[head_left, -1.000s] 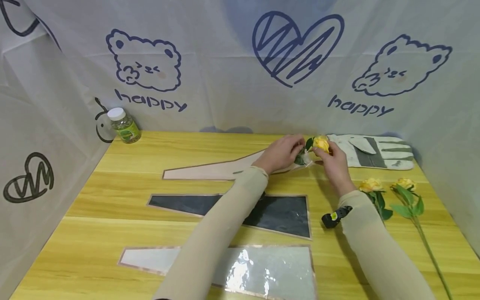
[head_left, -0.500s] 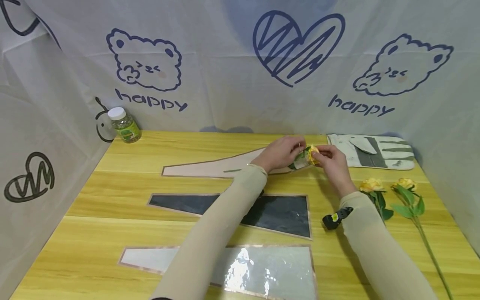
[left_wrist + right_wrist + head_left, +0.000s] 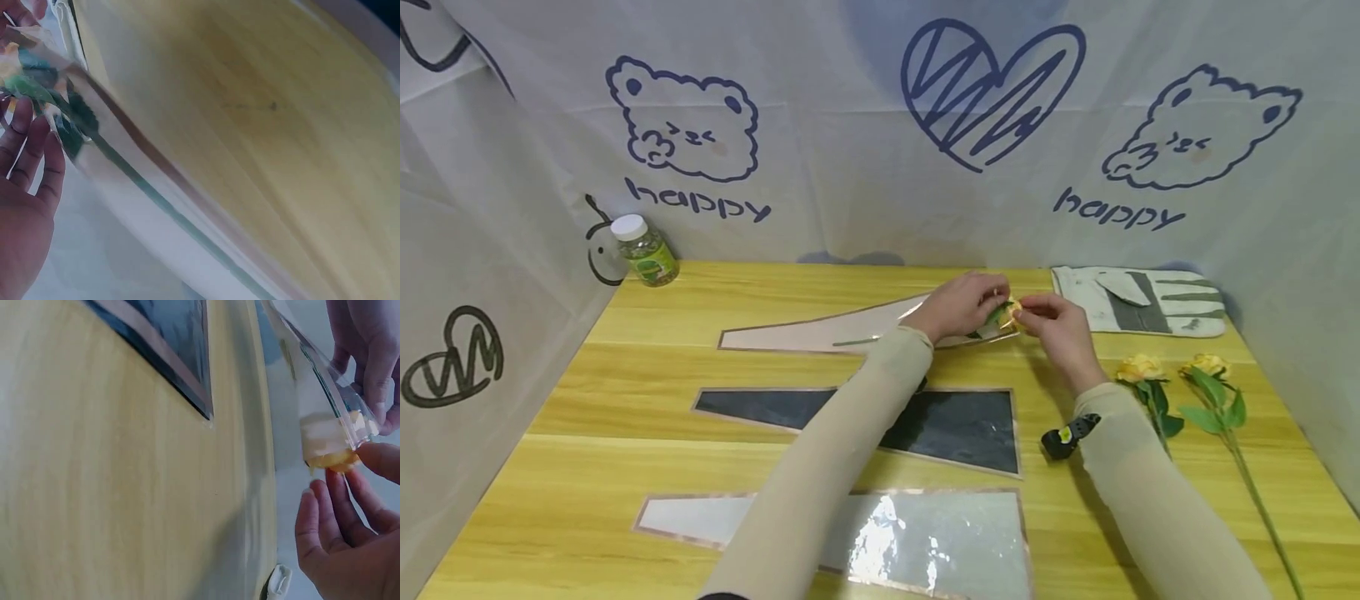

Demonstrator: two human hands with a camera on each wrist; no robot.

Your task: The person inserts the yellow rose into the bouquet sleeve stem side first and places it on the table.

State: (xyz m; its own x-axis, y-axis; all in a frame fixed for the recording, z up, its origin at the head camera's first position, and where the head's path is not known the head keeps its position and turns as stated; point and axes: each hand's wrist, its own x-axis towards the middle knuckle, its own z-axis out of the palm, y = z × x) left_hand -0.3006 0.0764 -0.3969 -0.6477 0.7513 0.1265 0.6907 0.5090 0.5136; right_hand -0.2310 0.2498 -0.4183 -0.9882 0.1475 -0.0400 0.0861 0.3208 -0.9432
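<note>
With its stem laid along the pink sleeve [image 3: 775, 337] and pointing to that sleeve's narrow end, the yellow rose [image 3: 1012, 317] has its bloom at the sleeve's wide mouth. The next move seems to turn on this: the rose's long axis nearly matches the sleeve's, and the bloom lies against the right fingertips, on their sleeve side. Nearer to the bloom, the right hand [image 3: 1062, 333] is just off the mouth, thumb and fingers narrowed about the petals. At the sleeve's far edge, over the rose's leaves, the left hand [image 3: 962, 307] appears to pinch the sleeve by its mouth, though that grip is partly hidden. Right of the sleeve lies a work glove [image 3: 1138, 302], with two loose roses [image 3: 1141, 368] right and nearer the person. On the sleeve's near side come a black sleeve [image 3: 970, 433] and then a greyish sleeve [image 3: 970, 517]; a jar [image 3: 646, 252] stands beyond its narrow end.
</note>
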